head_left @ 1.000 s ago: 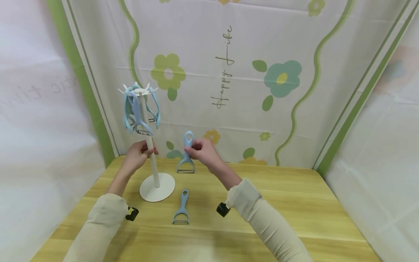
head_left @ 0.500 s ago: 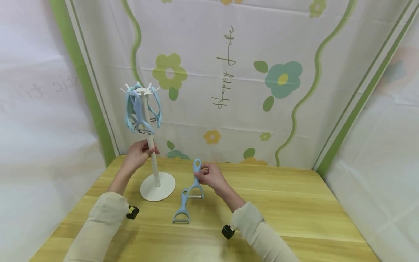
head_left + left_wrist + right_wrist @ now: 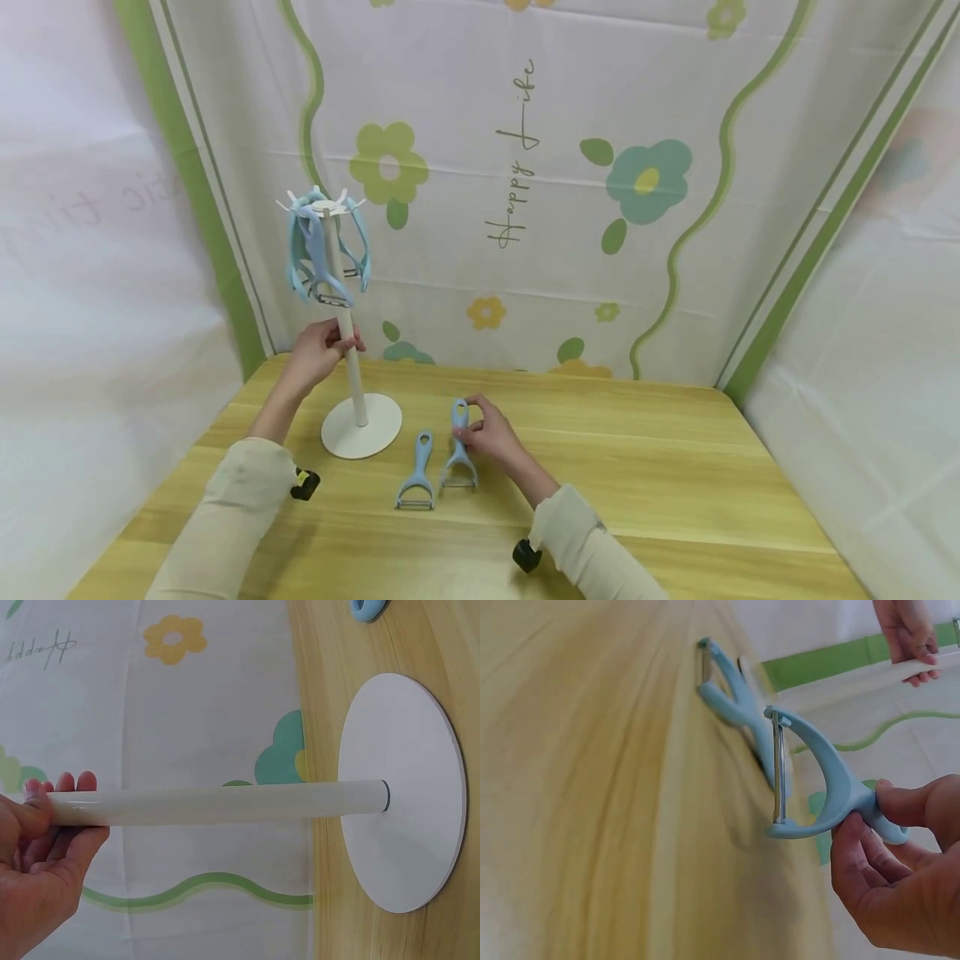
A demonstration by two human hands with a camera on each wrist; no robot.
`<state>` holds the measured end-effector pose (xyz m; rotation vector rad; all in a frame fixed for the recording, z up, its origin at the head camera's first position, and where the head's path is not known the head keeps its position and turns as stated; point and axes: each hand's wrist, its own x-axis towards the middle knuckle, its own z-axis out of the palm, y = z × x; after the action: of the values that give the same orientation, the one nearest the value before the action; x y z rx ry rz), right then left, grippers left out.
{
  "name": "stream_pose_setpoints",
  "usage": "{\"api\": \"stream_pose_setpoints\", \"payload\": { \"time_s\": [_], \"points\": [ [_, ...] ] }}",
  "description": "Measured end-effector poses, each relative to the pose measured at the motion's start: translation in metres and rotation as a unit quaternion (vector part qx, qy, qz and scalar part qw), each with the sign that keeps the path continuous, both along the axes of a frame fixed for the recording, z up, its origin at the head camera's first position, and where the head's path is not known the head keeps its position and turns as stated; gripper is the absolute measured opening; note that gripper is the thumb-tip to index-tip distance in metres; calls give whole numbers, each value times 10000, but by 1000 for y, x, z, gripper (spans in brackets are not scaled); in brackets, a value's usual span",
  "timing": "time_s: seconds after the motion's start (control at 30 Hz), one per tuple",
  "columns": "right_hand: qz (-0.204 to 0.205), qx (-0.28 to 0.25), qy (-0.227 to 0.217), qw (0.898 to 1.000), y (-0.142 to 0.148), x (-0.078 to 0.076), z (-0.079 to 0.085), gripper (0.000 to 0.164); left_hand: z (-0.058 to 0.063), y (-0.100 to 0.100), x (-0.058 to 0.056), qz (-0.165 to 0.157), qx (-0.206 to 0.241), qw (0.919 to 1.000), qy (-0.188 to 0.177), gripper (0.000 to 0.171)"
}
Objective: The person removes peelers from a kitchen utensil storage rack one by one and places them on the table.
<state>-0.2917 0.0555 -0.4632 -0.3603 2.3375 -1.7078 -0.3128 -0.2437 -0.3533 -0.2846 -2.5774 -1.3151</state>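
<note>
My left hand (image 3: 315,357) grips the white pole (image 3: 225,804) of an upright rack, below the things hung on it. At its top, several blue peelers (image 3: 318,258) hang from white hooks. Between thumb and fingers, my right hand (image 3: 491,433) holds a light blue Y-shaped peeler (image 3: 840,784) by its handle, blade end toward me and low over the table. Just left of it, a second blue peeler (image 3: 416,479) lies flat, its blade also toward me. The right wrist view shows the held peeler's metal blade apart from the wood.
The rack's round white base (image 3: 378,429) stands on the wooden table (image 3: 637,467), left of the lying peeler. A white curtain (image 3: 555,275) with printed flowers hangs behind the table's back edge, and white cloth closes in both sides.
My right hand has brought its peeler down from beside the rack, toward me and slightly right, to beside the lying peeler. My left hand has stayed on the pole.
</note>
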Motion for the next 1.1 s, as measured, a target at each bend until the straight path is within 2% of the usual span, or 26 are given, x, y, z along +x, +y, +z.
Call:
{"api": "stream_pose_setpoints", "payload": {
  "time_s": [0.23, 0.5, 0.67, 0.93, 1.1],
  "points": [
    [64, 310, 34, 9995, 3, 2, -15, 56, 0, -1, 0, 20, -20, 10000, 22, 15],
    [32, 316, -45, 9995, -1, 7, -20, 53, -1, -2, -1, 21, -35, 10000, 24, 15],
    [64, 371, 53, 9993, -3, 8, -22, 50, -1, -1, -2, 48, -96, 9999, 34, 15],
    [155, 1092, 539, 9924, 0, 7, -26, 50, -1, -1, -3, 29, -80, 10000, 7, 15],
    [210, 1396, 594, 9882, 0, 7, -24, 48, -1, 0, -2, 23, -91, 10000, 13, 14]
  ]
}}
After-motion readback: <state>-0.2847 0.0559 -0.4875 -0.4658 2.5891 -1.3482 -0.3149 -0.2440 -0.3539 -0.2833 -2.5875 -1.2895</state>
